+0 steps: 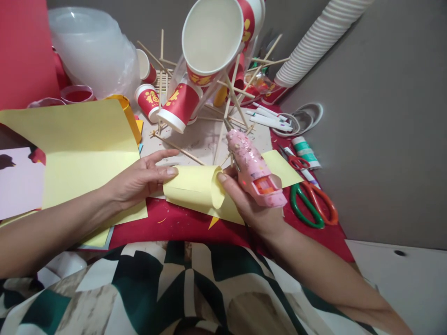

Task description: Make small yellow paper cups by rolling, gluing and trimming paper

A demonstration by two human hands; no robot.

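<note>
A sheet of yellow paper [190,186], curled into a short tube, is between my hands over the table's near edge. My left hand [138,179] grips the tube's left end, thumb on top and index finger stretched out beyond it. At the tube's open right end, the thumb of my right hand [253,211] presses on the rim. A pink glue gun [249,163] is also in my right hand, its nozzle tilted up and away; it covers most of the fingers, so their hold on it is partly hidden.
Red-and-white paper cups [181,104] and a frame of thin wooden sticks [232,93] stand ahead. Large yellow sheets [91,144] lie left. Green-and-orange-handled scissors [309,204], small red scissors [298,162] and a roll [305,151] lie right, beside a grey wall [391,139].
</note>
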